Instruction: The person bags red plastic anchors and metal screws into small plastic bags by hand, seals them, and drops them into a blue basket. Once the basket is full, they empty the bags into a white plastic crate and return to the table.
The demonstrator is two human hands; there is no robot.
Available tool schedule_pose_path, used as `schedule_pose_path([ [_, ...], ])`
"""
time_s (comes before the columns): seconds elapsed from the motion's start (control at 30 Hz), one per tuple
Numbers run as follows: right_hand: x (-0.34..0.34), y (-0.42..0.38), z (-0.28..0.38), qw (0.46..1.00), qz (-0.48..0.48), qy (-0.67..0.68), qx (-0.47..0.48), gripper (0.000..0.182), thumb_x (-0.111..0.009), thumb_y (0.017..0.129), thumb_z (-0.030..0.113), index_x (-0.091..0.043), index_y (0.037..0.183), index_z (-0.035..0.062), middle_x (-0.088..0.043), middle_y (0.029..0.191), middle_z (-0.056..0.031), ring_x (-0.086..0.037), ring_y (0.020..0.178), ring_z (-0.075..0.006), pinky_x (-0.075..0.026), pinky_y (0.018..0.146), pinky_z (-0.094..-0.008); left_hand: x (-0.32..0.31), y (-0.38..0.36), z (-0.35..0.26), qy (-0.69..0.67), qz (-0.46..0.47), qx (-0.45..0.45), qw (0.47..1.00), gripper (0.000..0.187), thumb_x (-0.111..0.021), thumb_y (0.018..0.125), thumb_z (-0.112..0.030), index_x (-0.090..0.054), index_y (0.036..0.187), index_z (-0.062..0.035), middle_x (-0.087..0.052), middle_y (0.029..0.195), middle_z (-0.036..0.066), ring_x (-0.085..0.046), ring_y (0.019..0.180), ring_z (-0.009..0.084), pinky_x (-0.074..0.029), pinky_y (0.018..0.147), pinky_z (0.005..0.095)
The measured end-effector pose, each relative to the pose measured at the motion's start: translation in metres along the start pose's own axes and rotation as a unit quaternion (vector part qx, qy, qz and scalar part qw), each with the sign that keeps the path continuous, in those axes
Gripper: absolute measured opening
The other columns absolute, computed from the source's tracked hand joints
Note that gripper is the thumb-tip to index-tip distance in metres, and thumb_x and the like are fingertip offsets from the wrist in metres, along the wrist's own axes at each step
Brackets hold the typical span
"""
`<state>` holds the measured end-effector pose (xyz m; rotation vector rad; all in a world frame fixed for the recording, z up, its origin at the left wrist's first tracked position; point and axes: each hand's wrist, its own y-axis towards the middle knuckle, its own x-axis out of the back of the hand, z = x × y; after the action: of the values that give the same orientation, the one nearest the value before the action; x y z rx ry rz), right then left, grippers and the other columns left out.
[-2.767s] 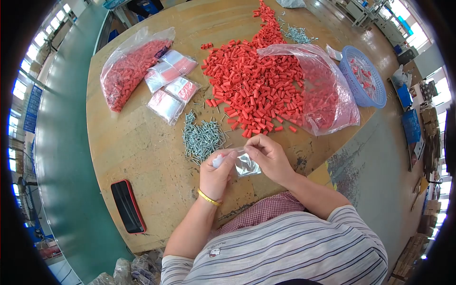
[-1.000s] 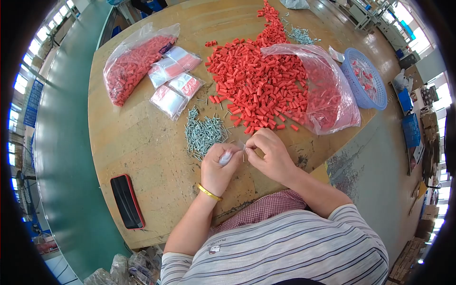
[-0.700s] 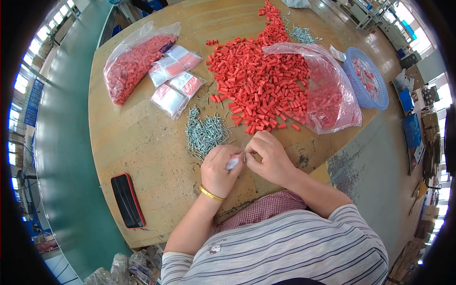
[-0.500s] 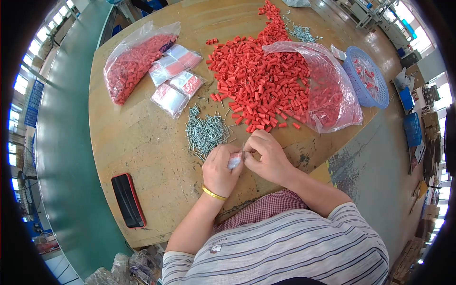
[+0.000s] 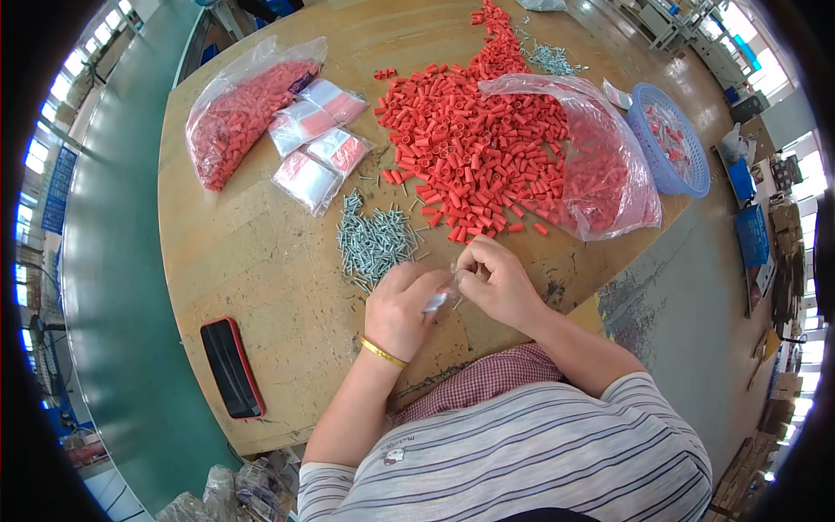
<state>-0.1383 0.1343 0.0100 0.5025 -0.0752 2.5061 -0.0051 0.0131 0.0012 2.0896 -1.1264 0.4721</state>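
Note:
My left hand [image 5: 402, 304] is closed around a small clear plastic bag [image 5: 437, 301], whose crumpled end sticks out past the fingers. My right hand [image 5: 497, 280] pinches at the bag's upper edge, thumb and forefinger together; the exact grip is partly hidden. Just beyond my left hand lies a heap of silvery screws [image 5: 376, 242]. Farther out spreads a large pile of red plastic caps [image 5: 474, 143]. Flat stacks of small zip bags [image 5: 310, 181] lie to the left of the caps.
A clear sack of red caps [image 5: 228, 130] stands far left, and another sack [image 5: 613, 187] spills at right. Beside that is a blue basket [image 5: 639, 130] with filled packets. A phone [image 5: 231, 365] lies front left. More screws [image 5: 552, 59] are scattered at the back.
My hands have drawn slightly apart, the left one shifting a little left and down. More of the clear bag shows between them.

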Motion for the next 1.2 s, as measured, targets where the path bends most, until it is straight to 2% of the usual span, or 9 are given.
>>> schedule_pose_path([
  [0.13,0.005,0.0,-0.001,1.0,-0.006,0.015,-0.003,0.005,-0.058,0.08,0.003,-0.054,0.078,0.0023,-0.051,0.08,-0.0018,-0.049,0.073,-0.0095,-0.04,0.064,-0.0258,-0.002,0.0,-0.004,-0.061,0.02,0.024,0.998,0.023,-0.066,0.071,0.002,-0.066,0.093,-0.006,-0.063,0.088,0.01,-0.061,0.081,0.0286,-0.051,0.07,0.0368],
  [0.33,0.001,0.0,-0.012,0.991,0.003,0.095,-0.09,0.007,-0.06,0.08,0.007,-0.056,0.08,0.0014,-0.054,0.081,-0.0058,-0.053,0.071,-0.0117,-0.043,0.063,-0.0278,-0.004,0.002,-0.006,-0.106,-0.024,0.07,0.992,0.019,-0.065,0.074,0.003,-0.065,0.092,-0.0027,-0.063,0.087,0.011,-0.06,0.081,0.0283,-0.05,0.074,0.0339],
  [0.47,-0.003,-0.001,-0.014,0.998,0.001,0.052,-0.026,0.006,-0.06,0.079,0.006,-0.056,0.08,0.0024,-0.053,0.078,-0.0041,-0.052,0.073,-0.0128,-0.043,0.065,-0.0283,0.001,0.003,-0.011,-0.07,-0.014,0.074,0.995,0.015,-0.067,0.076,0.0,-0.064,0.09,-0.0036,-0.063,0.087,0.011,-0.061,0.079,0.0246,-0.049,0.073,0.0315],
  [0.53,-0.002,-0.003,-0.01,0.999,0.0,-0.002,0.053,0.005,-0.06,0.079,0.005,-0.055,0.079,0.0029,-0.053,0.079,-0.0039,-0.053,0.074,-0.0144,-0.043,0.067,-0.029,-0.005,-0.002,-0.008,-0.146,-0.01,0.175,0.974,0.013,-0.068,0.077,-0.002,-0.063,0.088,-0.0041,-0.063,0.085,0.01,-0.061,0.077,0.0204,-0.049,0.072,0.0304],
  [0.6,-0.005,-0.003,-0.015,0.995,0.003,-0.014,0.102,0.005,-0.06,0.078,0.006,-0.056,0.079,0.0031,-0.053,0.078,-0.0053,-0.053,0.074,-0.0178,-0.044,0.069,-0.0308,-0.005,-0.003,-0.006,-0.199,-0.018,0.202,0.959,0.011,-0.068,0.077,-0.003,-0.061,0.085,-0.0038,-0.062,0.082,0.009,-0.06,0.076,0.0172,-0.048,0.072,0.0297],
  [0.87,-0.005,-0.006,-0.012,0.997,0.008,0.02,0.078,0.011,-0.062,0.078,0.008,-0.054,0.081,0.0016,-0.054,0.076,-0.0083,-0.055,0.073,-0.0204,-0.045,0.065,-0.0338,-0.009,-0.001,-0.005,-0.026,-0.067,0.02,0.997,0.015,-0.062,0.069,0.003,-0.062,0.083,-0.0026,-0.062,0.082,0.013,-0.06,0.075,0.0314,-0.049,0.069,0.0369],
  [1.0,-0.004,-0.008,-0.007,0.998,-0.01,0.011,0.053,0.01,-0.061,0.079,0.008,-0.054,0.08,0.0014,-0.053,0.077,-0.0082,-0.054,0.072,-0.0204,-0.045,0.065,-0.0342,-0.006,-0.001,-0.009,-0.012,-0.012,0.014,1.0,0.019,-0.063,0.068,0.002,-0.063,0.087,-0.002,-0.06,0.079,0.014,-0.059,0.076,0.0319,-0.049,0.068,0.0381],
  [1.1,-0.003,-0.006,-0.019,0.989,-0.056,-0.011,0.139,0.008,-0.06,0.079,0.007,-0.054,0.08,0.0013,-0.053,0.077,-0.008,-0.054,0.072,-0.0197,-0.045,0.065,-0.0336,0.001,0.001,-0.013,-0.042,0.044,0.013,0.998,0.019,-0.065,0.068,0.001,-0.065,0.088,-0.0022,-0.06,0.08,0.015,-0.058,0.077,0.0315,-0.049,0.069,0.0377],
  [1.2,0.005,-0.012,-0.003,0.997,-0.051,0.034,0.042,0.004,-0.058,0.081,0.005,-0.056,0.081,0.0017,-0.052,0.079,-0.0059,-0.052,0.075,-0.0152,-0.043,0.069,-0.0295,0.001,-0.001,-0.016,-0.041,0.056,0.042,0.997,0.014,-0.072,0.075,-0.009,-0.067,0.087,-0.0047,-0.061,0.084,0.013,-0.06,0.073,0.0297,-0.05,0.064,0.0371],
])
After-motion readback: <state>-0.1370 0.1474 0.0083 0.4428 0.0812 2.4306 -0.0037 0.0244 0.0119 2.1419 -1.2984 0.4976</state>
